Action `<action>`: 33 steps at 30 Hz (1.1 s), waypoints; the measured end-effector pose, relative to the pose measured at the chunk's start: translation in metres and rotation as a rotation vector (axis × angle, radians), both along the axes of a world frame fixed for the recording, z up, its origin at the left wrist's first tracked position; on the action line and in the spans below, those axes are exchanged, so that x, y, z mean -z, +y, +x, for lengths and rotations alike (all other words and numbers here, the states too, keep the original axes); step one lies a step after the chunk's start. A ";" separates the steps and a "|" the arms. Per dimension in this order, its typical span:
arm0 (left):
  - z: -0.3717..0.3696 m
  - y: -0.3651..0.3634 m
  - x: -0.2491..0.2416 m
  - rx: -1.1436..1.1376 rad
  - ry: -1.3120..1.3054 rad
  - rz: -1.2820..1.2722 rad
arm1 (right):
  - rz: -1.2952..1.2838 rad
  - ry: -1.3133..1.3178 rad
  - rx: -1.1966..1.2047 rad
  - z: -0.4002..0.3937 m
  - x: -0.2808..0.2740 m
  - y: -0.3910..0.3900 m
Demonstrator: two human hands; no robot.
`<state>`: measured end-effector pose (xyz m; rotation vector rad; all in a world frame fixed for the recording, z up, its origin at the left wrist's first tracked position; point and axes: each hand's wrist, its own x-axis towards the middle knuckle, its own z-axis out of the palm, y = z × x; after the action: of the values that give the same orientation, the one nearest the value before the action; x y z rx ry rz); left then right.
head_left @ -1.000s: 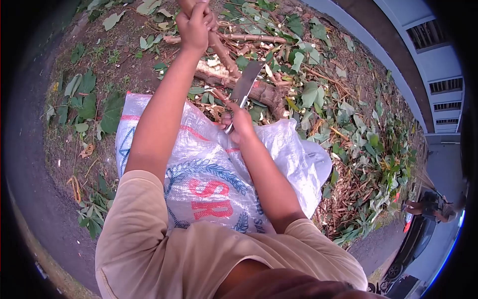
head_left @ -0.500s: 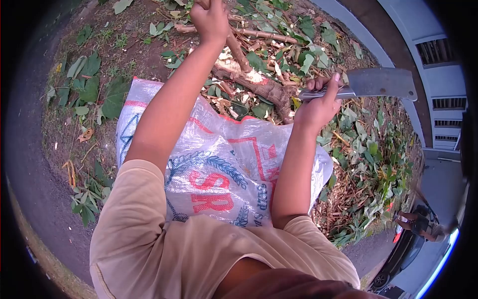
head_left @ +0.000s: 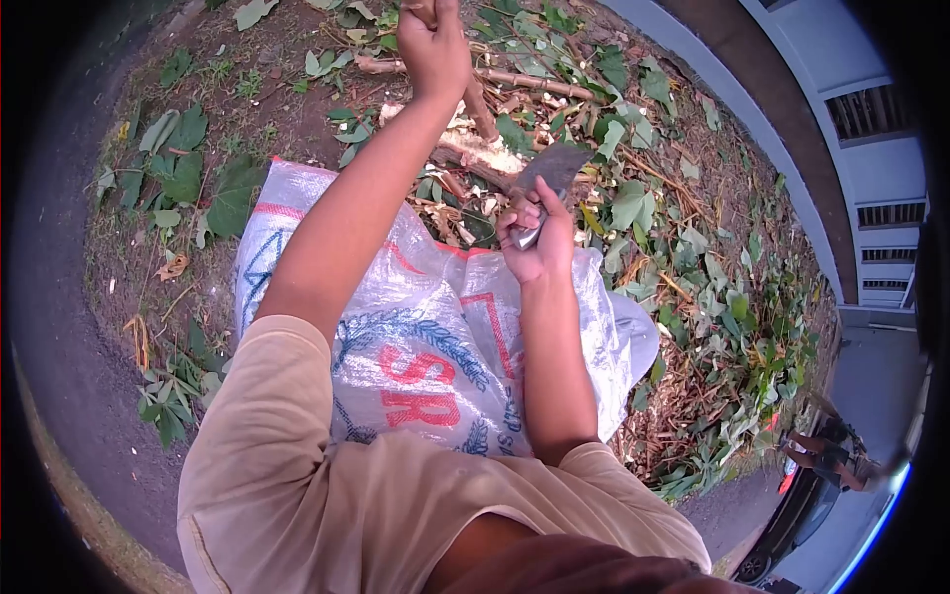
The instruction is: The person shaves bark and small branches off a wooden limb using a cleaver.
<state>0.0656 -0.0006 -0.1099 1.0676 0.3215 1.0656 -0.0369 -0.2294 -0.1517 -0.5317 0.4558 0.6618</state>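
Note:
My left hand (head_left: 433,49) is wrapped round the upper end of a branch (head_left: 480,111), which slants down to a pile of pale wood chips. In my right hand (head_left: 539,233) is a cleaver (head_left: 557,168), fingers closed about its metal handle. The broad blade points up and away, close to the foot of the branch. Behind the blade and my right hand, the thick log (head_left: 485,170) under the branch is partly hidden. Across my lap lies a white woven sack (head_left: 411,327) with red and blue print.
Another cut branch (head_left: 534,84) lies on the ground ahead. Leaves and chopped stems (head_left: 712,366) cover the ground at right. A pale wall (head_left: 861,129) with vents runs along the right. A person (head_left: 831,455) is near a dark car (head_left: 792,525) at lower right.
My right hand has swung the cleaver left and inward, from out at the right to beside the branch's foot. My left hand, still gripping the branch, has shifted slightly right and down.

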 end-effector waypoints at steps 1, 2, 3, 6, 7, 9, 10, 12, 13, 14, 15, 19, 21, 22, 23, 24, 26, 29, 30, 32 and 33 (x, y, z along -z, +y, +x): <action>0.003 0.005 0.003 -0.008 -0.005 -0.016 | 0.025 -0.115 0.029 0.003 -0.018 -0.011; 0.000 0.006 0.001 -0.023 0.008 -0.028 | 0.049 -0.224 0.060 0.004 -0.038 -0.022; -0.003 0.007 -0.006 -0.028 -0.034 -0.053 | -0.030 -0.380 0.127 0.004 -0.061 -0.031; 0.005 0.017 0.007 -0.044 -0.037 -0.082 | -0.186 -0.779 0.389 0.006 -0.103 -0.042; 0.008 0.020 0.008 -0.095 0.008 -0.057 | -0.244 -0.847 0.506 0.010 -0.104 -0.041; 0.008 0.022 0.006 -0.141 0.046 -0.027 | -0.343 -0.891 0.690 0.017 -0.081 -0.020; 0.007 0.023 0.005 -0.151 0.059 -0.023 | -0.446 -0.925 0.874 0.018 -0.060 -0.004; 0.008 0.025 0.007 -0.143 0.069 -0.008 | -0.382 -0.679 0.624 -0.002 0.013 0.039; 0.010 0.027 0.012 -0.134 0.066 -0.029 | -0.465 -0.455 0.185 -0.018 0.050 0.050; 0.014 0.031 0.017 -0.128 0.057 -0.050 | -0.302 -0.113 -0.295 -0.018 0.070 0.048; 0.023 0.038 0.032 -0.357 0.114 0.270 | -0.327 -0.037 -0.339 -0.022 0.070 0.053; 0.001 0.028 0.013 -0.263 0.112 0.259 | -0.174 0.055 -0.270 -0.029 0.040 0.053; 0.006 0.037 0.003 -0.160 -0.031 0.086 | -0.180 -0.029 -0.193 -0.028 0.021 0.040; 0.006 0.038 -0.002 -0.045 -0.163 -0.087 | -0.185 -0.099 -0.106 -0.026 0.011 0.032; 0.002 0.037 -0.009 -0.040 -0.104 -0.130 | -0.192 -0.169 -0.013 -0.023 0.000 0.025; -0.002 0.030 -0.013 -0.037 -0.097 -0.134 | -0.202 -0.235 0.083 -0.021 -0.014 0.016; -0.003 0.016 -0.016 -0.097 -0.025 -0.050 | -0.255 -0.408 0.250 -0.014 -0.048 -0.003; 0.002 -0.008 0.018 0.005 0.068 0.006 | -0.361 -0.722 0.503 -0.009 -0.089 -0.022; -0.003 -0.017 0.017 -0.009 0.054 0.026 | -0.408 -0.801 0.595 -0.009 -0.095 -0.024; -0.008 -0.013 0.014 0.130 -0.042 0.064 | -0.468 -0.901 0.709 0.000 -0.076 -0.021; -0.009 -0.014 0.012 0.266 -0.143 0.100 | -0.460 -0.926 0.784 -0.002 -0.061 -0.004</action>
<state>0.0565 -0.0147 -0.1223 1.0826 0.0102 0.9198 -0.0388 -0.2335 -0.0909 -0.9452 -0.0966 -0.4765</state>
